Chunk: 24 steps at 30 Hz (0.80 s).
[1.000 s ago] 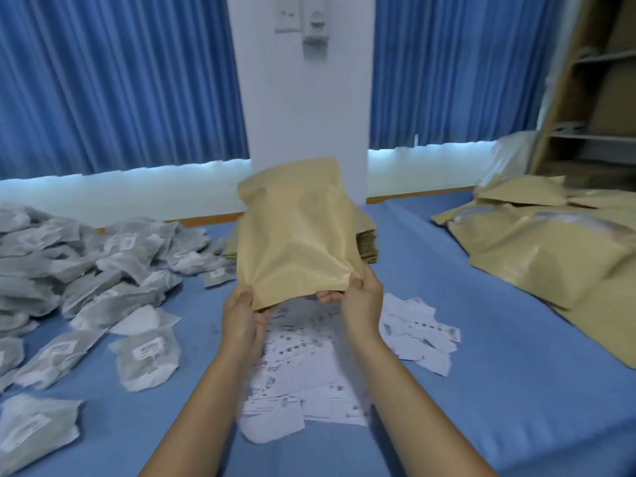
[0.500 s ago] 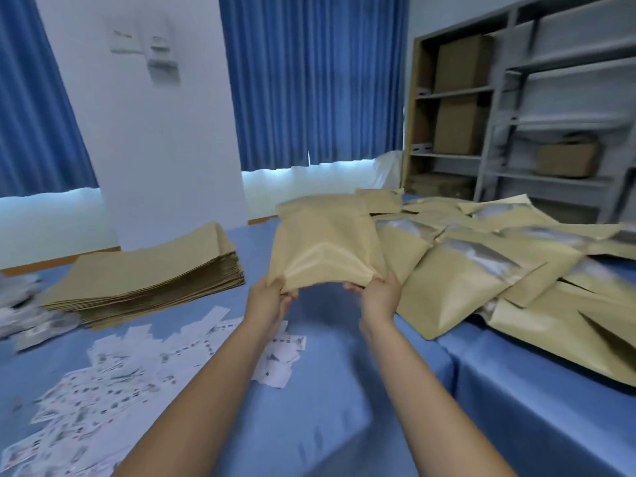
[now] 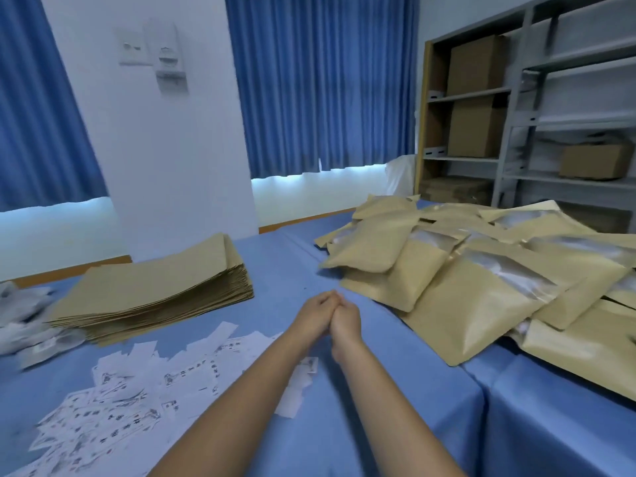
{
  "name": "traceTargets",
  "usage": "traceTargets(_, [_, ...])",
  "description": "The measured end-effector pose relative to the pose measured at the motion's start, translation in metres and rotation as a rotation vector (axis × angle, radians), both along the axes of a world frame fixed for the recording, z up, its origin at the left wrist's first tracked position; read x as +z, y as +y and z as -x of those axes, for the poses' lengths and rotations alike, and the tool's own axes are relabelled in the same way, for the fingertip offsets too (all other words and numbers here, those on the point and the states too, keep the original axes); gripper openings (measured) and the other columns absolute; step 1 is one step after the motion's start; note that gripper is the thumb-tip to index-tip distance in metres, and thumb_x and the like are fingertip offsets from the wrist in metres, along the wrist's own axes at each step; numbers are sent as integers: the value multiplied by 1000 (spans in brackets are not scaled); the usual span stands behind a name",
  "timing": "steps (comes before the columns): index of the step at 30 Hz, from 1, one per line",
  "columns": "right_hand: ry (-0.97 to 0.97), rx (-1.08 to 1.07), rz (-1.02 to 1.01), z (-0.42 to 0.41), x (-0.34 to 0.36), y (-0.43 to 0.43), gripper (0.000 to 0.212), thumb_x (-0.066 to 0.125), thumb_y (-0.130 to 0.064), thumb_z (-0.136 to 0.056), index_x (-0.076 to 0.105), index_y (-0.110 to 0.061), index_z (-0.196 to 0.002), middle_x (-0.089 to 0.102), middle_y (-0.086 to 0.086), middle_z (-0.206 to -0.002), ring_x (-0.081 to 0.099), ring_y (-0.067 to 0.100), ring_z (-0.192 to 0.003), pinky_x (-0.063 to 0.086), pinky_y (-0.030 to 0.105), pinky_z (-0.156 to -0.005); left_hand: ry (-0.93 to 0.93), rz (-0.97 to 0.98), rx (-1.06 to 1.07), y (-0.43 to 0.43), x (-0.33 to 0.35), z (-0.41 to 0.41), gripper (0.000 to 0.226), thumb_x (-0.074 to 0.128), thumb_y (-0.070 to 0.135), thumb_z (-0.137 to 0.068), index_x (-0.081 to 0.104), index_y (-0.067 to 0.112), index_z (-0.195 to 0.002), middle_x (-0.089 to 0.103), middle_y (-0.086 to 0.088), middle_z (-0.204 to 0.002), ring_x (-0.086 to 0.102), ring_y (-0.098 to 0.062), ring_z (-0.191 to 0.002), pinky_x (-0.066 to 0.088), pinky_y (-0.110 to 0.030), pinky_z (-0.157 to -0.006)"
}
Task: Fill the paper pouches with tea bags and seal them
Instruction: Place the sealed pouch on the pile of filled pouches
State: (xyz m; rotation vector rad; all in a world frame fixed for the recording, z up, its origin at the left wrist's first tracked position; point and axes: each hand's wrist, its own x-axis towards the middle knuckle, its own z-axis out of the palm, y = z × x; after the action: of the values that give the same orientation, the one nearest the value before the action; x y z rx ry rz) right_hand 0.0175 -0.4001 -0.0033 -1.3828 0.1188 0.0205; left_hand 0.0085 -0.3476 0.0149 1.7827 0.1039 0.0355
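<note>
2 bare hands meet at the middle of a table draped in a blue cloth (image 3: pixel 385 418). The left hand (image 3: pixel 315 313) and right hand (image 3: pixel 347 320) touch along their inner edges, fingers loosely bent toward each other, and no pouch or tea bag shows in either. Just beyond and to the right of them, a heap of filled paper pouches (image 3: pixel 481 304) sprawls across the cloth, overlapping one another. Some lie with their clear windows up. One plump pouch (image 3: pixel 368 251) rests brown side up on the near left edge of the heap. To the left of the hands sits a neat stack of flat, empty pouches (image 3: pixel 155 290), clear of the heap. At the far left edge lie pale grey tea bags (image 3: pixel 24 325), blurred, touching the foot of that stack. Printed white paper slips (image 3: pixel 137 390) are scattered over the cloth beneath and left of the left forearm. Behind the table stand a white pillar (image 3: pixel 165 149), blue curtains (image 3: pixel 327 80) and grey shelving (image 3: pixel 516 160) holding cardboard boxes (image 3: pixel 476 63).
</note>
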Motion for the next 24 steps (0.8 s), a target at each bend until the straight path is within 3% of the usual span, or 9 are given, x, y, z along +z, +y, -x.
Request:
traceTargets(2, [13, 29, 23, 1, -7, 35, 23, 44, -5, -96, 56, -10, -77, 55, 5, -72, 52, 22, -78, 45, 30, -68, -72, -191, 122, 36, -4, 3, 28, 44, 17, -98, 64, 7, -116, 61, 2, -111, 57, -16, -108, 40, -20, -82])
traceTargets(5, [29, 37, -95, 2, -6, 92, 22, 46, 7, -88, 67, 9, -83, 63, 19, -81, 58, 21, -73, 46, 23, -63, -220, -440, 434, 105, -8, 8, 26, 49, 13, -95, 63, 7, -115, 65, -8, -115, 58, -23, -108, 39, -24, -84])
traceTargets(8, [124, 137, -185, 5, -6, 145, 15, 53, 5, -86, 66, 6, -80, 68, 21, -90, 67, 30, -89, 51, 32, -73, -303, -848, 660, 183, -9, 7, 29, 51, 15, -92, 58, 7, -119, 57, -11, -119, 48, -27, -114, 37, -33, -90])
traceTargets(11, [185, 266, -176, 10, -21, 187, 21, 56, 6, -85, 68, -6, -72, 69, 16, -97, 67, 30, -94, 49, 31, -77, -157, -1271, 598, 252, -10, -1, 43, 51, 23, -94, 42, 12, -134, 45, -5, -135, 39, -23, -125, 35, -33, -95])
traceTargets(14, [228, 337, -183, 16, -39, 209, 31, 53, 8, -86, 68, -10, -66, 70, 15, -90, 69, 25, -85, 53, 25, -73, -19, -1414, 503, 290, -16, -14, 41, 50, 25, -95, 41, 14, -135, 50, -4, -134, 45, -22, -124, 37, -32, -95])
traceTargets(16, [224, 342, -212, 15, -42, 214, 30, 45, 9, -88, 67, -6, -73, 71, 15, -89, 71, 23, -84, 55, 25, -77, 28, -1488, 491, 299, -19, -19, 22, 49, 20, -94, 55, 17, -116, 61, -3, -118, 56, -24, -109, 39, -32, -87])
traceTargets(18, [236, 331, -250, 13, -42, 214, 28, 41, 9, -89, 65, -2, -79, 70, 16, -90, 71, 22, -82, 57, 25, -78, 62, -1512, 496, 301, -20, -20, 19, 49, 10, -90, 60, 17, -103, 63, -3, -108, 60, -26, -98, 40, -31, -80])
traceTargets(22, [287, 333, -324, 16, -37, 207, 23, 41, 11, -91, 62, 5, -84, 68, 19, -88, 68, 26, -82, 57, 21, -70, -32, -1503, 440, 304, -22, -27, 20, 49, 25, -97, 55, 14, -111, 58, -5, -111, 55, -25, -103, 39, -32, -75])
traceTargets(24, [300, 357, -371, 18, -36, 206, 21, 39, 9, -92, 61, 8, -91, 67, 20, -90, 68, 28, -84, 57, 25, -77, -49, -1496, 422, 303, -22, -30, 17, 49, 18, -96, 54, 13, -111, 58, -6, -111, 54, -25, -102, 37, -30, -71])
